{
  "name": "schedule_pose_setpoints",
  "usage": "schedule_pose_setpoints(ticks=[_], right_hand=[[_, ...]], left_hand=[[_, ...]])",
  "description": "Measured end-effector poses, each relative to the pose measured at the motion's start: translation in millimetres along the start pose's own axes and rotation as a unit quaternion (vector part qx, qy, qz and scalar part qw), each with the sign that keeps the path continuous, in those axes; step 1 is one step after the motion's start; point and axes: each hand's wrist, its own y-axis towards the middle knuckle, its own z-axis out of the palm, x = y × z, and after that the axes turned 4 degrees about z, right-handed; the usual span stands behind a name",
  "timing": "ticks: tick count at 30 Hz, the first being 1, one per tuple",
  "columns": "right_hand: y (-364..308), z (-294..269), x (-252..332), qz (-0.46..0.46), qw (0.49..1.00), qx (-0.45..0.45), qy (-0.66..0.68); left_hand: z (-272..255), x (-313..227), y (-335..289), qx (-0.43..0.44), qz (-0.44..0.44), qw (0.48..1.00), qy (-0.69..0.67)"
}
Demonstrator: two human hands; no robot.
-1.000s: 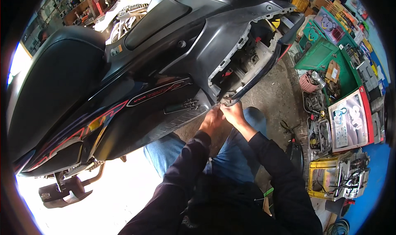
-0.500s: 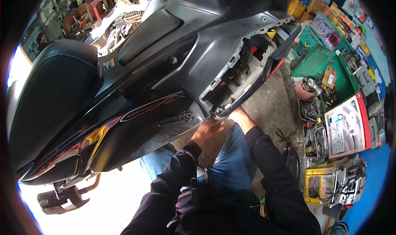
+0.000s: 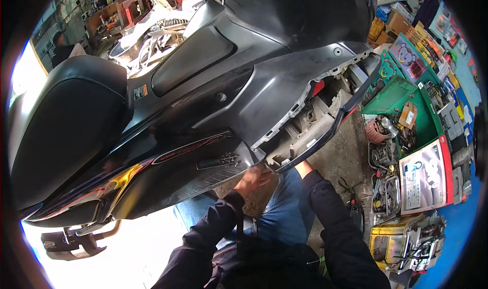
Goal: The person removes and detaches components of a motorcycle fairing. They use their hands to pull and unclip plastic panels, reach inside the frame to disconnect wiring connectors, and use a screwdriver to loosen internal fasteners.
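Note:
A black scooter lies across the view. Its dark outer side panel (image 3: 325,137) stands apart from the grey-black inner fairing (image 3: 277,93), and a long gap between them shows pale plastic inside. My left hand (image 3: 252,181) is at the panel's lower end, beside the footboard (image 3: 203,181). Its fingers are bent and close together at the panel's corner, with the tips partly hidden. My right hand (image 3: 304,168) reaches behind the panel's outer side; only the back of the hand and the wrist show, and its fingers are hidden.
The scooter's seat (image 3: 66,121) is at the left, its exhaust (image 3: 71,243) below. On the right stand a green toolbox (image 3: 427,103), a boxed battery-like carton (image 3: 424,174), metal trays of parts (image 3: 386,195) and a yellow crate (image 3: 386,246). A person (image 3: 62,47) is at far left.
The gap between the outer panel and the inner fairing is wider; the panel's lower end has come away from the fairing. Both hands sit slightly lower in view. The view has shifted a little.

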Motion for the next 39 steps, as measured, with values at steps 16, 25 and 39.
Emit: schedule_pose_setpoints(ticks=[16,25,39], right_hand=[[57,-4,-103,0.021,0.956,-0.217,0.196],[50,38,-101,0.131,0.954,-0.154,0.222],[63,51,-85,0.177,0.956,-0.103,0.208]], left_hand=[[24,-43,7,-0.051,-0.103,0.969,-0.22],[23,-94,0,-0.148,-0.246,0.914,-0.288],[14,-84,4,-0.1,-0.265,0.926,-0.251]])
